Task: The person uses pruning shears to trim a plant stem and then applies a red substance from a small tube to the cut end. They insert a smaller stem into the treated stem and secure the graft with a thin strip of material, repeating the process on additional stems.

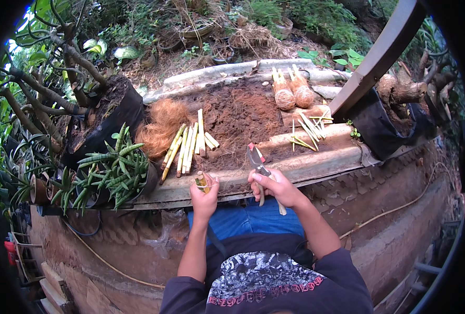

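A small bundle of cut stems (201, 181), bound with pale string, is gripped upright in my left hand (205, 198) at the bench's front edge. My right hand (273, 186) holds pruning shears (259, 161) by the handles, blades pointing up and away from me. Their red-marked tip lies over the soil (238, 114). Loose cut stems (186, 149) lie beyond my left hand, beside a heap of brown coconut fibre (163, 125). Two finished-looking bundles (294, 92) with fibre balls wrapped in string rest at the back right.
Thin green offcuts (311, 131) are scattered at the right, by a slanted post (377, 59). Potted succulents (114, 168) and a black grow bag (106, 117) stand at left. Another black bag (389, 121) with a thick trunk stands at right. A hose (393, 212) runs along the ground.
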A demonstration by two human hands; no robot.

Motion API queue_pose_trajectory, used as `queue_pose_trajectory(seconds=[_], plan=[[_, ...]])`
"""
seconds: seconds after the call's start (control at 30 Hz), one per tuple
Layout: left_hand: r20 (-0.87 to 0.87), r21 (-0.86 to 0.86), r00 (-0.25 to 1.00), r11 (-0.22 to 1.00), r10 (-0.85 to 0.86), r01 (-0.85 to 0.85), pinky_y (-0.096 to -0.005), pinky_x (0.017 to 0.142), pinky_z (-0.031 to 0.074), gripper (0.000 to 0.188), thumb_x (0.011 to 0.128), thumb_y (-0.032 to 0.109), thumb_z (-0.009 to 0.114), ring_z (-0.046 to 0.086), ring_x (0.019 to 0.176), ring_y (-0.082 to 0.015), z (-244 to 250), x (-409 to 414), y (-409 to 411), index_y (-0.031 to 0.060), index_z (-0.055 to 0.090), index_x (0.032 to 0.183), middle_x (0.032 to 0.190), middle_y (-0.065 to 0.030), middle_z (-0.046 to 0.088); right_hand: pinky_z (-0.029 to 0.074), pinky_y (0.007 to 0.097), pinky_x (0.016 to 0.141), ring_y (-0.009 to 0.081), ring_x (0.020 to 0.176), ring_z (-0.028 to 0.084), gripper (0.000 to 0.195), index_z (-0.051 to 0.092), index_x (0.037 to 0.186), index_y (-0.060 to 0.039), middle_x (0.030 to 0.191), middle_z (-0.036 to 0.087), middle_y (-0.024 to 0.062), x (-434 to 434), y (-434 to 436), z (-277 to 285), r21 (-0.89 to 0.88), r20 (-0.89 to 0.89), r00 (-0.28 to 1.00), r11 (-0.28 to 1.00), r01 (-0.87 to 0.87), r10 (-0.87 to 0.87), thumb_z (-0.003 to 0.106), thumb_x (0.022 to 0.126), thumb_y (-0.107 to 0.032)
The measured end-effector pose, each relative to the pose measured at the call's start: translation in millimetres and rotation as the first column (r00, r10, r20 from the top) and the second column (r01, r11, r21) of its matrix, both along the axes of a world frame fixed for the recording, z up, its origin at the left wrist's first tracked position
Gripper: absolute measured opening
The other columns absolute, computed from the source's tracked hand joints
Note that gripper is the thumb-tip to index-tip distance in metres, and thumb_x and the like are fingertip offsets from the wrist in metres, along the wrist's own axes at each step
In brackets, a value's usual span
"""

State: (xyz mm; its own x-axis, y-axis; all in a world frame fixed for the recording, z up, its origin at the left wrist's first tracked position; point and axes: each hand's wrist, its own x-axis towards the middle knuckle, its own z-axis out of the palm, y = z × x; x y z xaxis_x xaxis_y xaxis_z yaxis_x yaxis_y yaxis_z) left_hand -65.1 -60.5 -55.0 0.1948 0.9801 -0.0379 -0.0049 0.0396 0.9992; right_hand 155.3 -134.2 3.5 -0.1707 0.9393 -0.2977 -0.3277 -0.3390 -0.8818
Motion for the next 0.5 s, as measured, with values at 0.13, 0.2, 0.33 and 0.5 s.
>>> queue_pose_trajectory(seconds=[0.13, 0.2, 0.33, 0.5], plan=[[0.021, -0.058, 0.997, 0.996, -0.073, 0.074, -0.0257, 0.05, 0.033, 0.034, 0.091, -0.001, 0.066, 0.037, 0.055, -0.0051, 20.7, 6.8, 1.8, 0.0099, 0.041, 0.07, 0.063, 0.0042, 0.043, 0.052, 0.039, 0.078, 0.0284, 0.084, 0.064, 0.045, 0.06, 0.114, 0.0016, 0.089, 0.062, 0.0116, 21.3, 2.2, 9.2, 0.278, 0.804, 0.504, 0.949, 0.15, -0.315, 0.072, 0.089, -0.034], [0.049, -0.066, 0.992, 0.991, -0.117, 0.12, -0.0255, 0.048, 0.032, 0.032, 0.091, 0.001, 0.067, 0.039, 0.053, -0.0048, 25.7, 10.9, 4.1, 0.0103, 0.043, 0.072, 0.063, 0.0041, 0.045, 0.048, 0.0454, 0.085, 0.0377, 0.097, 0.061, 0.057, 0.059, 0.12, 0.0015, 0.103, 0.059, 0.0193, 31.4, 3.7, 1.0, 0.303, 0.925, 0.178, 0.934, 0.191, -0.336, 0.077, 0.082, -0.038], [0.091, -0.105, 0.979, 0.975, -0.185, 0.194, -0.0238, 0.046, 0.033, 0.028, 0.092, 0.006, 0.069, 0.042, 0.051, -0.0039, 41.1, 29.7, 13.2, 0.0101, 0.045, 0.076, 0.063, 0.0041, 0.048, 0.04, 0.0468, 0.094, 0.0348, 0.106, 0.055, 0.07, 0.054, 0.129, -0.0004, 0.109, 0.056, 0.0168, 43.9, 7.2, -26.5, 0.348, 0.937, -0.062, 0.927, 0.137, -0.343, 0.078, 0.079, -0.043], [0.095, -0.107, 0.973, 0.97, -0.209, 0.219, -0.0233, 0.046, 0.035, 0.027, 0.092, 0.009, 0.07, 0.045, 0.051, -0.0035, 59.0, 49.4, 24.7, 0.0097, 0.046, 0.079, 0.065, 0.0042, 0.051, 0.04, 0.0456, 0.094, 0.0328, 0.11, 0.053, 0.062, 0.057, 0.127, -0.0042, 0.117, 0.054, 0.0151, 37.8, 8.5, -28.5, 0.547, 0.834, -0.131, 0.834, 0.071, -0.536, 0.079, 0.079, -0.038]])
